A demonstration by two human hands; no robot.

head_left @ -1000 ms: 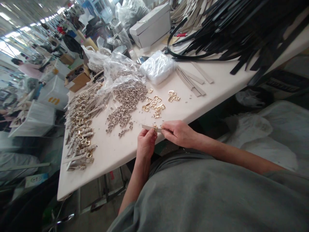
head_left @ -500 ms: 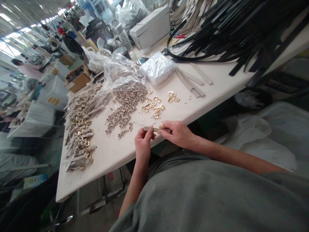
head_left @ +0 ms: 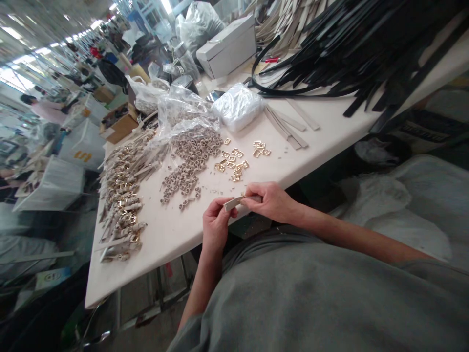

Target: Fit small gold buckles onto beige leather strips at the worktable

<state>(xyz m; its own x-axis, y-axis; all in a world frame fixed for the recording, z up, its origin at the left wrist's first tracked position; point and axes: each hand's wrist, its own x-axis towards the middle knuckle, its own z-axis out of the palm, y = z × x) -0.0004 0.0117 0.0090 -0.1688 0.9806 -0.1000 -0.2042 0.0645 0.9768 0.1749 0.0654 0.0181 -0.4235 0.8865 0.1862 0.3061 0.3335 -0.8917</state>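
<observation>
Between my hands, at the table's near edge, is a short beige strap (head_left: 233, 202). My left hand (head_left: 215, 221) pinches its left end between thumb and fingers. On the right, my right hand (head_left: 270, 201) grips the other part, most of which its fingers cover. A small glint of gold shows by the right fingertips, too small to make out. Just beyond my hands lie several gold buckles (head_left: 234, 161), with a smaller group of gold buckles (head_left: 261, 149) to their right. A heap of small beige loops (head_left: 186, 168) spreads to the left of the buckles.
Beige straps with gold buckles (head_left: 122, 210) are piled along the table's left side. Behind the loops are a clear plastic bag (head_left: 183, 105) and a wrapped white bundle (head_left: 238, 105). Loose beige strips (head_left: 284, 127), a white box (head_left: 227, 46) and black straps (head_left: 340, 49) lie farther back.
The strap's left end has tilted downward and shows more of its flat face. My left hand has shifted its hold slightly; my right hand has stayed almost in place.
</observation>
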